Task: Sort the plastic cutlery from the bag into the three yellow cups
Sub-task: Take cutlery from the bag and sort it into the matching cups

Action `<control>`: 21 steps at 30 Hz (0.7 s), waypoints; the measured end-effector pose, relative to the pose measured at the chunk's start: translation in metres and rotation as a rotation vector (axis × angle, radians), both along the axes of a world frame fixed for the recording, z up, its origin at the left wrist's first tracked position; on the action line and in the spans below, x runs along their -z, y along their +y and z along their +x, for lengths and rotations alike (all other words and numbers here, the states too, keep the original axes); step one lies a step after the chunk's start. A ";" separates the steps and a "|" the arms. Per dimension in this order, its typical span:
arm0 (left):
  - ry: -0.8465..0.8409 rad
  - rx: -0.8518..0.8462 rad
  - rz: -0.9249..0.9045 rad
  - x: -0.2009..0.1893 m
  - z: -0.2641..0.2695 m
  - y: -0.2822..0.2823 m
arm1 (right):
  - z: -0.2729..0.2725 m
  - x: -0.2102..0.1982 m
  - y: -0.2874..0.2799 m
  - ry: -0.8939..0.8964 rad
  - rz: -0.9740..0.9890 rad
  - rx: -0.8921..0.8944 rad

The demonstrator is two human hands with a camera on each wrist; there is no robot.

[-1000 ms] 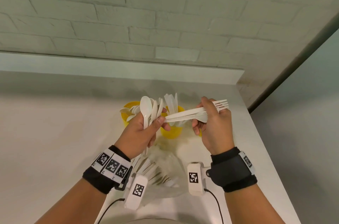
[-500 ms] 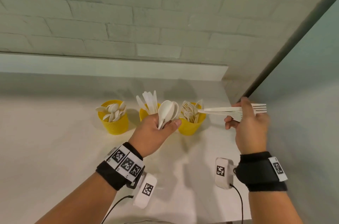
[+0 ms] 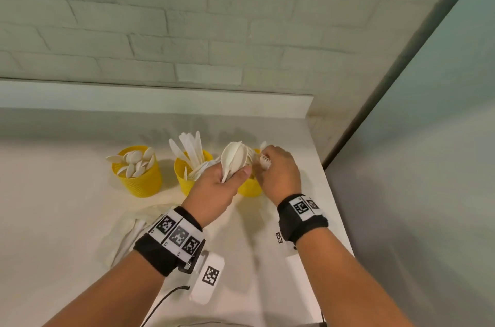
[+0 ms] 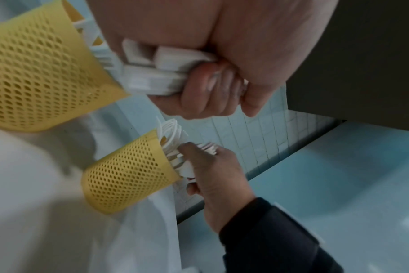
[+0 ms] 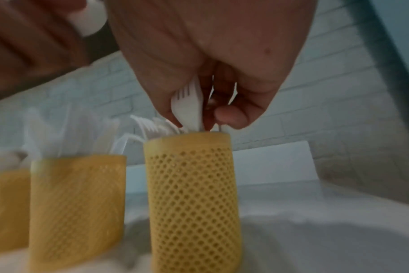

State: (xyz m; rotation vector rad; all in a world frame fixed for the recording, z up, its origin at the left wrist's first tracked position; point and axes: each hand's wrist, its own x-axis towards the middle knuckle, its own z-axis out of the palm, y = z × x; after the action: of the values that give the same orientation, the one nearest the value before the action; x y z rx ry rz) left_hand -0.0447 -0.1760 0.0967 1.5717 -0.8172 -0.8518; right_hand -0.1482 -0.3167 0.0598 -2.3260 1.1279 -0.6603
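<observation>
Three yellow mesh cups stand in a row on the white counter. The left cup (image 3: 139,176) holds spoons, the middle cup (image 3: 184,179) holds knives, and the right cup (image 3: 249,187) (image 5: 192,199) holds forks. My left hand (image 3: 217,187) grips a bunch of white spoons (image 3: 234,158) by their handles (image 4: 156,73), in front of the right cup. My right hand (image 3: 278,174) pinches a few white forks (image 5: 188,107) and holds them, handles down, in the mouth of the right cup. A clear plastic bag (image 3: 128,235) with more cutlery lies near my left wrist.
A brick wall with a low white ledge (image 3: 160,96) runs behind the cups. The counter's right edge (image 3: 337,206) lies just beyond my right wrist, with a grey panel (image 3: 415,139) past it.
My right hand has swung the forks from level at the right down into the right cup. The left hand with the spoons has shifted right, in front of that cup.
</observation>
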 end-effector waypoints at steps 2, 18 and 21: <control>0.033 -0.017 0.004 -0.006 0.000 0.000 | 0.000 0.002 0.000 0.062 -0.124 -0.039; -0.065 0.006 -0.030 -0.015 0.010 0.007 | 0.009 -0.036 0.014 -0.111 0.036 -0.108; -0.085 0.059 -0.038 -0.015 0.012 0.010 | 0.000 -0.057 0.030 -0.451 0.349 -0.239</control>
State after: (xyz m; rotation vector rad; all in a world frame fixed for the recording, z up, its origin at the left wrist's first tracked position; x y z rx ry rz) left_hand -0.0328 -0.1664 0.1119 1.5652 -0.9393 -0.8119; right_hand -0.1483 -0.2870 0.1169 -1.8522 0.6831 -0.7755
